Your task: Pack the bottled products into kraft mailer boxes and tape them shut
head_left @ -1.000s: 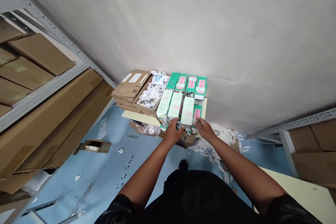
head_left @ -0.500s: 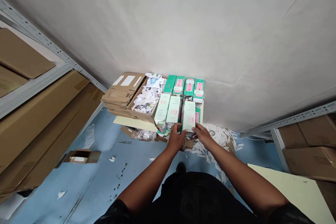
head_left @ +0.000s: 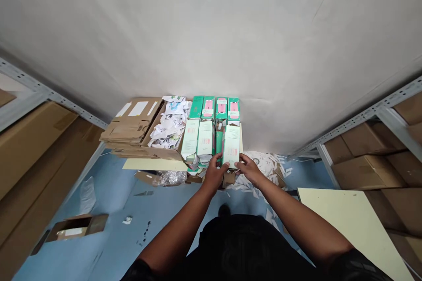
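Observation:
Both my hands grip the near end of a pale green box [head_left: 231, 145] that lies on a stack of similar boxes. My left hand [head_left: 215, 173] holds its lower left corner with closed fingers, and my right hand [head_left: 248, 168] pinches its lower right corner. Two more pale green boxes [head_left: 198, 138] lie to its left. Behind them stands a row of darker green boxes with pink panels [head_left: 216, 108] against the white wall. A thin cream board [head_left: 154, 164] carries the stack.
An open cardboard box of crumpled white paper [head_left: 168, 125] sits left of the green boxes, with flattened cartons [head_left: 132, 125] beside it. Paper scraps [head_left: 267, 167] litter the blue floor. Metal shelving with brown cartons [head_left: 369, 162] flanks both sides. A small open box [head_left: 75, 227] lies lower left.
The rightmost pale green box has shifted right and lifted slightly, held in both hands. The view has swung to the right, so the stack sits further left in the picture.

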Tool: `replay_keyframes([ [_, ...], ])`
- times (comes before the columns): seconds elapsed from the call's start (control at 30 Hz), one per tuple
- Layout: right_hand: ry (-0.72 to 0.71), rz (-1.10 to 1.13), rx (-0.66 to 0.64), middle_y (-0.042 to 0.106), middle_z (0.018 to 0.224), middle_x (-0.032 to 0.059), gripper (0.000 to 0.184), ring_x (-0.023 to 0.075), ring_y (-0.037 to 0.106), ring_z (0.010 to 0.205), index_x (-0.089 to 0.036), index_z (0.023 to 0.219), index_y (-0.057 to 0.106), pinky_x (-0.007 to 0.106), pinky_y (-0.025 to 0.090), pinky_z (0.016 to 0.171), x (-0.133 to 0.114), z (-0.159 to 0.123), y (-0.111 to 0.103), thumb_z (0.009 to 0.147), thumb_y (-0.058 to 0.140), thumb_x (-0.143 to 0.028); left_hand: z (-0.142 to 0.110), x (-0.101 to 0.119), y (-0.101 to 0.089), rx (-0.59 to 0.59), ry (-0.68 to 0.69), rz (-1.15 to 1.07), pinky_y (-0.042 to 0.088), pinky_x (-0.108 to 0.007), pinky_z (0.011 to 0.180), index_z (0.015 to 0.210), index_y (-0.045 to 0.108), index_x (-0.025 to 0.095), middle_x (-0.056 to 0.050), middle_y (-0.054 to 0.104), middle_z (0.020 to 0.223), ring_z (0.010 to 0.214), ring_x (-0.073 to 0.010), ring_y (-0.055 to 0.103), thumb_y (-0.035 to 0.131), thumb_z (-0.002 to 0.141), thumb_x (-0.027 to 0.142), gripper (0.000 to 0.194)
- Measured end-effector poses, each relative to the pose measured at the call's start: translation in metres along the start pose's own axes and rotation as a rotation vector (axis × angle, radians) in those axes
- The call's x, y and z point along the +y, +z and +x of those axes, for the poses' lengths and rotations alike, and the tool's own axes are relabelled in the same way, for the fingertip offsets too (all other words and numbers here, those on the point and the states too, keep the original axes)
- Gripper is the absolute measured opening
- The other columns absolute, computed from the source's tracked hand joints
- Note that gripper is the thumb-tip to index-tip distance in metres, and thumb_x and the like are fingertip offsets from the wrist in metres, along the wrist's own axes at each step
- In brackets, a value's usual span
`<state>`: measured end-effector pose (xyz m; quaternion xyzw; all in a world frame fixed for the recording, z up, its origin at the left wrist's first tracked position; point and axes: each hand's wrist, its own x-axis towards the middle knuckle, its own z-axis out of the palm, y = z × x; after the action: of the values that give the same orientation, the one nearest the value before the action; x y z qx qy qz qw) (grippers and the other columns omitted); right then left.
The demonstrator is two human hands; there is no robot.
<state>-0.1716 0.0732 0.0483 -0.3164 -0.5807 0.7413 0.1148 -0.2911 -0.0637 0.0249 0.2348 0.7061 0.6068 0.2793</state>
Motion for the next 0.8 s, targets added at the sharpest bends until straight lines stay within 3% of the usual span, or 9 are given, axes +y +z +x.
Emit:
replay_keyframes([
  [0.17, -0.024, 0.024, 0.121, 0.067, 0.117, 0.0046, 0.054, 0.021, 0.068, 0.091, -0.028, 0.123, 0.06, 0.031, 0.059, 0.066, 0.008, -0.025, -0.024, 0.073, 0.076, -0.04, -0.001, 0.003, 0.022, -0.132, -0.034, -0.039, 0.056, -0.044, 0.094, 0.137, 0.057, 0.024, -0.011, 0.066, 0.134, 0.117, -0.0285, 0.065, 0.074, 0.085, 0.041, 0.057],
  [0.33, -0.044, 0.069, 0.277, 0.062, 0.115, 0.0018, 0.049, 0.017, 0.065, 0.085, -0.029, 0.118, 0.057, 0.03, 0.059, 0.067, 0.018, -0.063, -0.063, 0.073, 0.076, -0.04, -0.004, 0.011, 0.069, -0.341, -0.065, -0.119, 0.056, -0.043, 0.094, 0.131, 0.057, 0.025, -0.011, 0.062, 0.14, 0.117, -0.0274, 0.065, 0.074, 0.081, 0.037, 0.055],
  [0.6, -0.099, 0.149, 0.494, 0.064, 0.125, 0.0037, 0.052, 0.0179, 0.067, 0.086, -0.029, 0.117, 0.057, 0.031, 0.057, 0.068, 0.035, -0.154, -0.145, 0.074, 0.08, -0.047, -0.036, 0.033, 0.173, -0.67, -0.101, -0.146, 0.057, -0.039, 0.09, 0.13, 0.053, 0.025, -0.012, 0.062, 0.138, 0.117, -0.0261, 0.064, 0.077, 0.077, 0.038, 0.06],
  [0.7, -0.095, 0.195, 0.593, 0.07, 0.111, 0.0042, 0.054, 0.0199, 0.068, 0.085, -0.028, 0.12, 0.057, 0.032, 0.056, 0.069, 0.042, -0.198, -0.184, 0.078, 0.076, -0.057, -0.062, 0.038, 0.218, -0.825, -0.143, -0.147, 0.058, -0.037, 0.084, 0.129, 0.052, 0.025, -0.012, 0.059, 0.141, 0.116, -0.0263, 0.063, 0.078, 0.077, 0.045, 0.062],
  [0.8, -0.054, 0.258, 0.67, 0.072, 0.096, 0.0035, 0.061, 0.022, 0.068, 0.085, -0.026, 0.125, 0.059, 0.032, 0.055, 0.069, 0.052, -0.249, -0.226, 0.077, 0.078, -0.058, -0.096, 0.038, 0.268, -0.965, -0.164, -0.17, 0.057, -0.039, 0.09, 0.126, 0.053, 0.025, -0.011, 0.06, 0.139, 0.116, -0.0259, 0.063, 0.081, 0.075, 0.046, 0.062],
])
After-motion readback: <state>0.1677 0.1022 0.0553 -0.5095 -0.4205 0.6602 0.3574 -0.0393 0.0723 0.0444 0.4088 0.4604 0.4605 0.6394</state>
